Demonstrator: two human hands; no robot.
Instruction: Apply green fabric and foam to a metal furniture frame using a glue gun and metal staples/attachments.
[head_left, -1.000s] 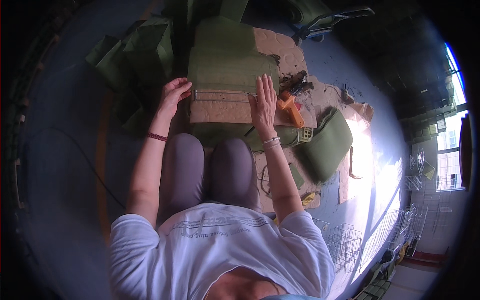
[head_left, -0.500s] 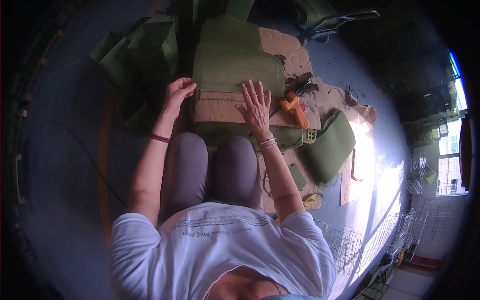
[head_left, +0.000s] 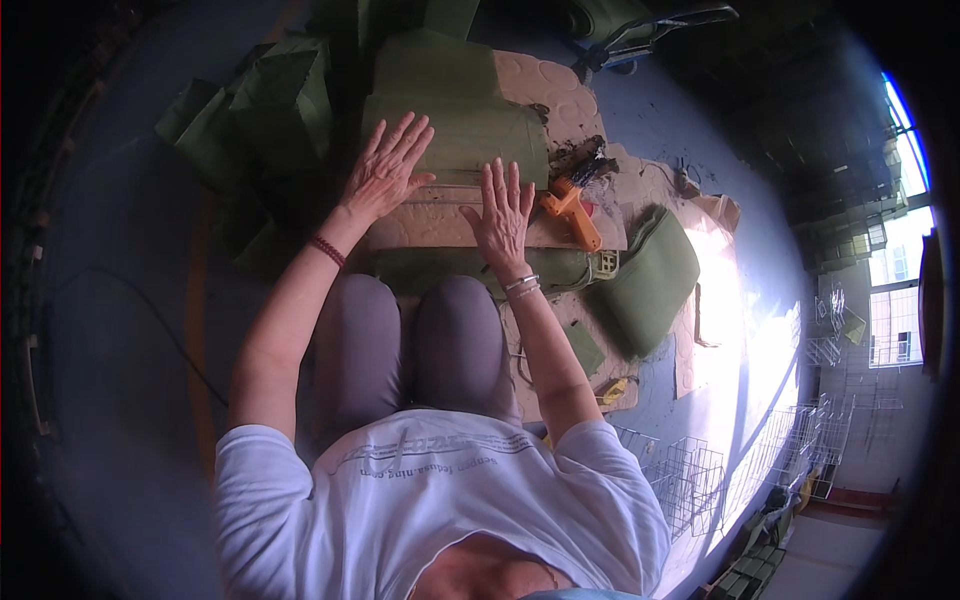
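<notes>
A green fabric-like sheet [head_left: 470, 135] lies flat on a cardboard-topped work surface [head_left: 440, 228] in front of my knees. My left hand [head_left: 378, 182] is open, palm down, its fingers spread over the left part of the sheet near its near edge. Beside it, my right hand [head_left: 502, 225] is also open, with the fingertips at that same edge and the palm over the cardboard. A thin straight wire or rod [head_left: 450, 187] runs along the edge between my hands. Nothing shows in either hand.
An orange glue gun [head_left: 575, 215] lies right of my right hand, near dark, stained debris [head_left: 592, 165]. Folded green material [head_left: 650, 285] leans at the right. Green box-like bags [head_left: 285, 100] stand at the far left. Wire-grid frames [head_left: 690, 485] sit on the floor at the lower right.
My left hand has gone from closed fingers at the sheet's left edge to lying spread over the sheet, further right. My right hand stays flat near the edge. The view has shifted slightly.
</notes>
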